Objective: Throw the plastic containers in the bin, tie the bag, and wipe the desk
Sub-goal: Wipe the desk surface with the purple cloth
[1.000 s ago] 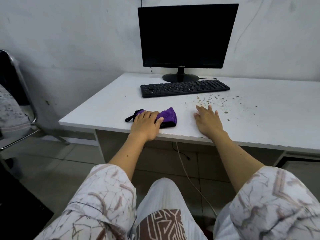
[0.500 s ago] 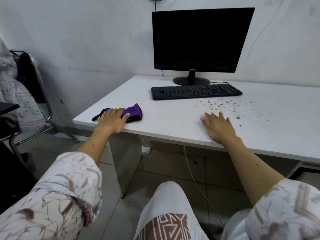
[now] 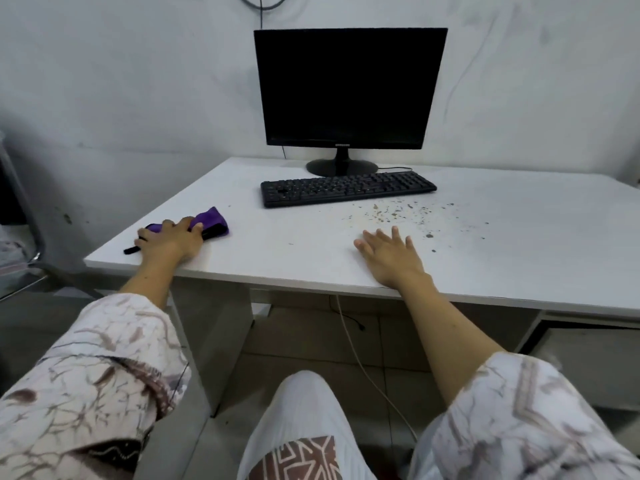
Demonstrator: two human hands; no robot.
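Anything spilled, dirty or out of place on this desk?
Yes. Small dark crumbs lie scattered on the white desk, right of the black keyboard, unwiped. The purple cloth sits far left under the left hand.

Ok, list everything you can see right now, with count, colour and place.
monitor: one, black, screen dark, back of desk by the wall
keyboard: one, black, in front of the monitor
cloth: one, purple with black trim, near the desk's left edge
crumbs: scattered, dark, right of the keyboard's front
desk: one, white
chair: one, metal frame, far left
cable: one, pale, hanging under the desk
left hand: resting on the cloth
right hand: flat on the desk, fingers spread
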